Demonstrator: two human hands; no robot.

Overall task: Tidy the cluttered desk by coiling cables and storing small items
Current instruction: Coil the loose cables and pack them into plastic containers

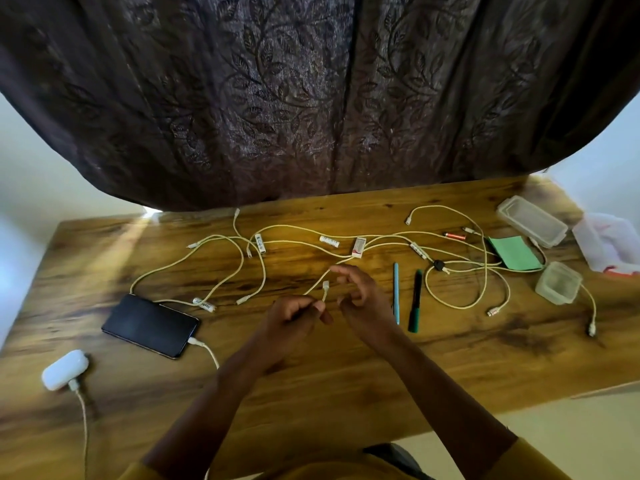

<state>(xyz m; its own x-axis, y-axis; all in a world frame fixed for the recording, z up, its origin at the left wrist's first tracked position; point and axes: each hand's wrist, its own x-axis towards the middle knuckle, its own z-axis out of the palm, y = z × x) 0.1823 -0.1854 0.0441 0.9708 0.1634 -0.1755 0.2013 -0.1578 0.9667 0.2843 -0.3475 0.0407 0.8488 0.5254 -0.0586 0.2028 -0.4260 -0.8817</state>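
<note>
— How far along?
— Barely begun: my left hand (294, 313) pinches one cable end (325, 289), my right hand (360, 292) hovers loosely curled. Cables (467, 303) sprawl from nine to three o'clock across the bench (311, 393); tubs (531, 221) at two o'clock are unfilled.

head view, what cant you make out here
- Left hand pinches a cable end; its plug type is too small to tell.
- Right hand: whether its fingertips touch the cable is unclear, curled fingers hide it.
- Battery labels: too small and blurred.
- White charger cable runs off the bottom edge.
- Bag: cut by the right edge.
</note>
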